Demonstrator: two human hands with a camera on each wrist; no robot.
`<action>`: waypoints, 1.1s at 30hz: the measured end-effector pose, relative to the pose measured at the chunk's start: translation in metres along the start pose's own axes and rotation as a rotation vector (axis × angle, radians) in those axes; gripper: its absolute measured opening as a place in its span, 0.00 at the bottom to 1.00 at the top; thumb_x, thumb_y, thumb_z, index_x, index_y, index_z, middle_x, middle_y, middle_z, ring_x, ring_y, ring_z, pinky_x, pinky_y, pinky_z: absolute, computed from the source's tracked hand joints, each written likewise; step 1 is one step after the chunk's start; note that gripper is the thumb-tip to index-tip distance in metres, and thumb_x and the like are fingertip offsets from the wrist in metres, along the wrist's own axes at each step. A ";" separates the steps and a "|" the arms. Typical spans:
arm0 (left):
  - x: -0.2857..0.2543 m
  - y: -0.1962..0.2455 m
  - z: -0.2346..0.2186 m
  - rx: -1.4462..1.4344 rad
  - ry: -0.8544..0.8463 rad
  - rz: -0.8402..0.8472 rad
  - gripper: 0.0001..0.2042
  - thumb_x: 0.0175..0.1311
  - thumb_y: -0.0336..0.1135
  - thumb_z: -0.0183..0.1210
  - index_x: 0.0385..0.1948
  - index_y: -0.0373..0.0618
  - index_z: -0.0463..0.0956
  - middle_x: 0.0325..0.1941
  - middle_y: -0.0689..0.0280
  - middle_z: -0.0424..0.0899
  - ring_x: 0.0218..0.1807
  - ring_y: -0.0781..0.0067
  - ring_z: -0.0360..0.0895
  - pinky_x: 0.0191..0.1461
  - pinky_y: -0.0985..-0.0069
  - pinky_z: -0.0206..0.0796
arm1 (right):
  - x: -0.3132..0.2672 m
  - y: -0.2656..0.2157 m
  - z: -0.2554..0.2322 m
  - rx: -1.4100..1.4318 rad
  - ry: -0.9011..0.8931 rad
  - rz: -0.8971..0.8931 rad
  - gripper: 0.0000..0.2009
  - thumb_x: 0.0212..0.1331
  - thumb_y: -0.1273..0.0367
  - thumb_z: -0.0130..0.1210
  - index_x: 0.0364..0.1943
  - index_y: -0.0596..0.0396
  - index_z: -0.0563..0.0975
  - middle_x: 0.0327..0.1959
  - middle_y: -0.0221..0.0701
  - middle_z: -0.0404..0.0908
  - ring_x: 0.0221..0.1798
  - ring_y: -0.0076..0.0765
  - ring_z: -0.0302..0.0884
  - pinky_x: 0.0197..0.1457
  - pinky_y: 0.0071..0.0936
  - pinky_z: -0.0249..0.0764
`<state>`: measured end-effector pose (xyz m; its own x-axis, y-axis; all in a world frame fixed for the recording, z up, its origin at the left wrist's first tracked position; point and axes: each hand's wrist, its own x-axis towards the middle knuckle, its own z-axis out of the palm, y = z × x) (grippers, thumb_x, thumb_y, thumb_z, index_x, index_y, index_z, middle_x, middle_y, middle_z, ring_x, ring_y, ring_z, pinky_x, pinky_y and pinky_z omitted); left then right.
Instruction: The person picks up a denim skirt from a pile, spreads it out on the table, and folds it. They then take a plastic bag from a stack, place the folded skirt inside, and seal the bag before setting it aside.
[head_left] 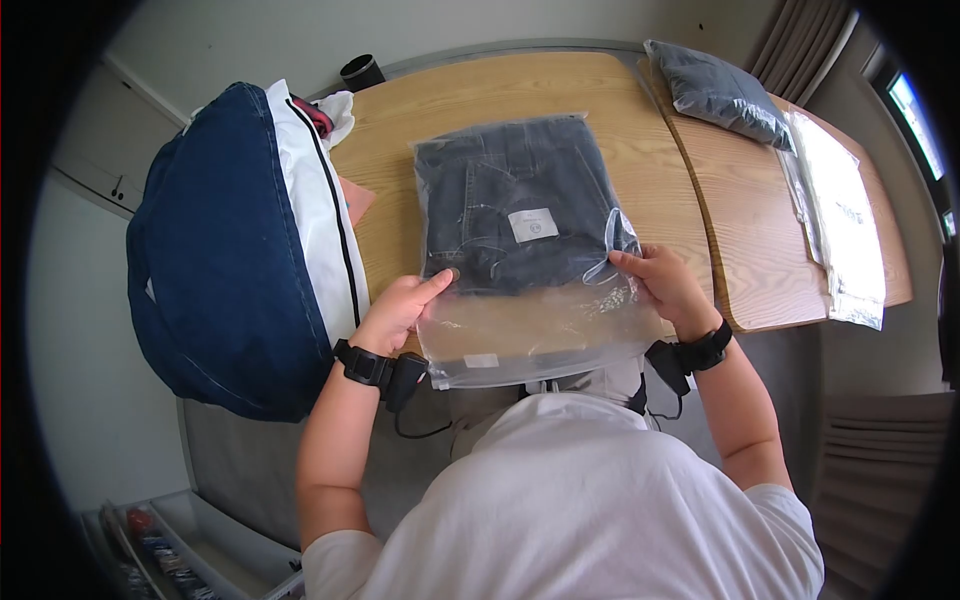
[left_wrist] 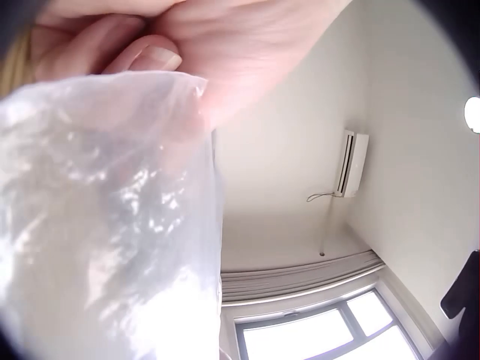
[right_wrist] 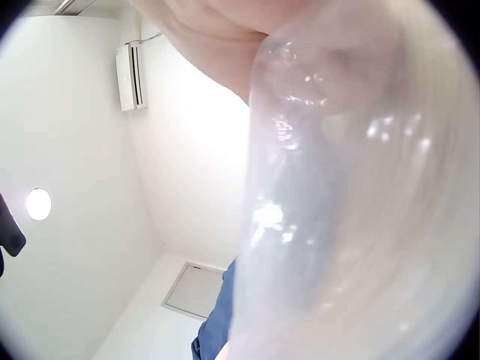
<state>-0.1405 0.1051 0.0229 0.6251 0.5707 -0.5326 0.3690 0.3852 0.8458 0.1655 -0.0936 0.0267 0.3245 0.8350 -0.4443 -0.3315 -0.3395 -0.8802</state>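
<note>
A folded dark denim garment [head_left: 490, 200] with a white label [head_left: 533, 226] lies inside a clear plastic bag [head_left: 540, 325] in the head view. My left hand [head_left: 398, 308] pinches the bag's left edge, thumb on top near the garment's lower corner. On the opposite edge, my right hand [head_left: 668, 285] grips the plastic with its thumb over the front, close to a pale cord loop [head_left: 600, 270]. The bag's bare lower part hangs toward my body, past the table edge. In the left wrist view, curled fingers [left_wrist: 154, 58] show behind the film; the right wrist view shows plastic covering much of that hand.
A big navy and white bag [head_left: 225, 250] stands left of the wooden table [head_left: 380, 130]. Another bagged dark garment [head_left: 720, 95] and flat plastic bags [head_left: 840, 220] lie on the right-hand table. A black cup [head_left: 362, 72] is at the back left, an open drawer [head_left: 215, 535] at lower left.
</note>
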 end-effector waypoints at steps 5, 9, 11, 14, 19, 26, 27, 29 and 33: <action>0.004 -0.005 0.007 -0.071 0.101 0.078 0.20 0.62 0.50 0.62 0.32 0.38 0.76 0.21 0.69 0.78 0.16 0.87 0.62 0.20 0.85 0.53 | -0.005 0.001 0.001 -0.016 0.134 -0.066 0.09 0.61 0.64 0.60 0.28 0.53 0.77 0.17 0.16 0.66 0.16 0.12 0.55 0.17 0.17 0.49; -0.006 -0.001 0.011 0.223 0.115 0.119 0.19 0.63 0.49 0.61 0.30 0.39 0.75 0.15 0.73 0.71 0.15 0.87 0.63 0.19 0.86 0.53 | 0.000 0.016 -0.005 -0.022 0.171 -0.122 0.09 0.62 0.65 0.60 0.27 0.53 0.77 0.16 0.16 0.65 0.15 0.13 0.54 0.17 0.18 0.48; -0.010 -0.007 0.007 0.232 0.117 0.146 0.18 0.65 0.49 0.59 0.31 0.39 0.75 0.13 0.74 0.70 0.15 0.87 0.63 0.19 0.86 0.52 | -0.013 0.007 -0.014 -0.224 0.124 -0.092 0.08 0.61 0.67 0.59 0.34 0.58 0.78 0.16 0.19 0.66 0.15 0.13 0.55 0.17 0.17 0.50; -0.040 -0.009 -0.003 0.223 0.061 0.131 0.19 0.68 0.49 0.54 0.33 0.38 0.77 0.13 0.74 0.69 0.14 0.88 0.61 0.18 0.87 0.52 | -0.054 -0.001 -0.014 -0.268 0.130 -0.122 0.11 0.61 0.69 0.58 0.43 0.62 0.77 0.17 0.22 0.70 0.15 0.13 0.59 0.18 0.16 0.54; -0.083 -0.044 -0.007 0.347 -0.057 0.046 0.16 0.70 0.44 0.53 0.37 0.38 0.79 0.15 0.75 0.70 0.18 0.88 0.64 0.22 0.87 0.55 | -0.091 0.036 -0.033 -0.327 0.239 -0.071 0.10 0.61 0.72 0.57 0.43 0.63 0.77 0.18 0.24 0.73 0.17 0.14 0.63 0.20 0.15 0.57; -0.092 -0.067 0.011 0.402 -0.026 0.222 0.09 0.68 0.33 0.53 0.27 0.40 0.76 0.19 0.75 0.71 0.20 0.90 0.62 0.23 0.87 0.53 | -0.113 0.033 0.028 -0.681 0.361 -0.690 0.05 0.56 0.79 0.58 0.35 0.58 0.80 0.19 0.24 0.73 0.20 0.15 0.67 0.23 0.18 0.60; -0.094 -0.065 0.011 0.271 -0.038 0.209 0.09 0.67 0.32 0.53 0.26 0.40 0.75 0.20 0.75 0.71 0.20 0.90 0.61 0.23 0.87 0.53 | -0.114 0.024 0.047 -0.773 0.270 -0.814 0.06 0.54 0.81 0.58 0.35 0.57 0.80 0.19 0.27 0.74 0.20 0.18 0.69 0.23 0.20 0.62; -0.102 -0.055 0.017 0.115 -0.052 0.205 0.09 0.66 0.31 0.52 0.24 0.41 0.73 0.23 0.74 0.73 0.20 0.91 0.60 0.23 0.89 0.52 | -0.106 0.004 0.073 -0.959 -0.076 -1.061 0.09 0.44 0.79 0.64 0.31 0.55 0.79 0.20 0.31 0.74 0.24 0.36 0.73 0.26 0.29 0.69; -0.110 -0.055 0.020 -0.019 -0.092 0.267 0.09 0.66 0.32 0.51 0.25 0.42 0.73 0.22 0.74 0.72 0.20 0.91 0.60 0.23 0.89 0.52 | -0.101 -0.002 0.096 -1.091 -0.413 -1.205 0.16 0.47 0.67 0.66 0.42 0.53 0.79 0.39 0.34 0.79 0.45 0.42 0.75 0.48 0.40 0.70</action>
<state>-0.2159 0.0067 0.0361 0.7587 0.5854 -0.2857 0.1706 0.2446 0.9545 0.0486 -0.1361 0.0899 -0.3792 0.8147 0.4387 0.7023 0.5621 -0.4369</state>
